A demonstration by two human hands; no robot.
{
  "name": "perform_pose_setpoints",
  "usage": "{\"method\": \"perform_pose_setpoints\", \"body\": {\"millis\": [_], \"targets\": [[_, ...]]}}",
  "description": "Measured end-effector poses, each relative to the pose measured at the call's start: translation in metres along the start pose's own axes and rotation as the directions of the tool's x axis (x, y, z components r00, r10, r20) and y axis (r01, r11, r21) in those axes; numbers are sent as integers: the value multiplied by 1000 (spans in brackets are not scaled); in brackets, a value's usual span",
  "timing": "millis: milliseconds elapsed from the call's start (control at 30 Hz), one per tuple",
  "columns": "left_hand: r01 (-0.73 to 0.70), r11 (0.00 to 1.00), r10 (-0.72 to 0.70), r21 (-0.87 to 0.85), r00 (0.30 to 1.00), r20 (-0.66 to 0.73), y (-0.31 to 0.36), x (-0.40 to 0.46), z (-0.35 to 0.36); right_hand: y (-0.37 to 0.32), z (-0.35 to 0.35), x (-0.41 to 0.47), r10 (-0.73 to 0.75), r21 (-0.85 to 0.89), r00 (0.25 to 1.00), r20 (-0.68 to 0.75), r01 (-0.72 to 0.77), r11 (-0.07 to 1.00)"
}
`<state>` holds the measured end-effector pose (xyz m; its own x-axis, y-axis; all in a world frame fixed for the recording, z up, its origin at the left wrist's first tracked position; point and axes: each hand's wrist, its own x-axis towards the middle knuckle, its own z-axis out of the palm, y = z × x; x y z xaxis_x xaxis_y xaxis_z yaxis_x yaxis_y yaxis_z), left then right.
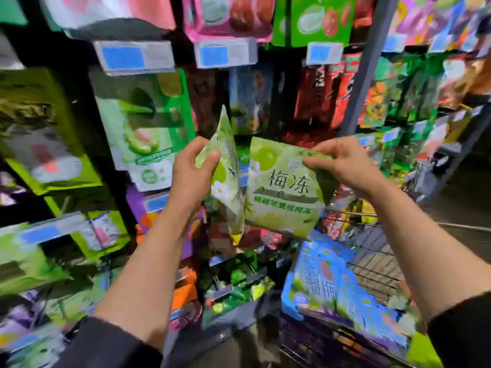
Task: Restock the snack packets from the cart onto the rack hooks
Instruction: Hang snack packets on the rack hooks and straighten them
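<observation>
Your left hand (195,166) grips one green packet (225,176) edge-on, its long axis upright. Your right hand (342,163) pinches the top corner of a second green packet (284,189), which hangs face-on below and left of that pinch. The rack (368,62) lies beyond both grips (hooks blurred), and the cart (372,261) below your right.
</observation>
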<state>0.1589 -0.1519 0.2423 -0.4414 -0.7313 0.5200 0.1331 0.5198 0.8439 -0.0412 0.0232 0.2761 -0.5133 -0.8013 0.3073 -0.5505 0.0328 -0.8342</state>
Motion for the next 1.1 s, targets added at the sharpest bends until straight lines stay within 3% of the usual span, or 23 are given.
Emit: {"method": "perform_pose_setpoints", "body": {"millis": [67, 267, 433, 667, 833, 1100], "targets": [[78, 995, -85, -54, 986, -145, 2, -7, -64, -35, 45, 14, -63, 49, 997, 40, 61, 997], [89, 996, -91, -20, 948, -305, 20, -54, -209, -131, 180, 30, -300, 122, 937, 179, 281, 952], [143, 989, -102, 34, 838, -536, 34, -89, -294, -191, 269, 31, -378, 214, 858, 349, 319, 923], [237, 955, -31, 180, 679, -734, 62, -139, -377, -263, 368, 29, -539, 370, 663, 519, 394, 841], [285, 931, 37, 228, 549, -835, 91, -165, -406, -312, 427, 25, -594, 389, 578, 559, 450, 804], [342, 899, 124, 274, 401, -908, 108, -184, -435, -376, 511, 15, -677, 404, 591, 439, 543, 736]]}}
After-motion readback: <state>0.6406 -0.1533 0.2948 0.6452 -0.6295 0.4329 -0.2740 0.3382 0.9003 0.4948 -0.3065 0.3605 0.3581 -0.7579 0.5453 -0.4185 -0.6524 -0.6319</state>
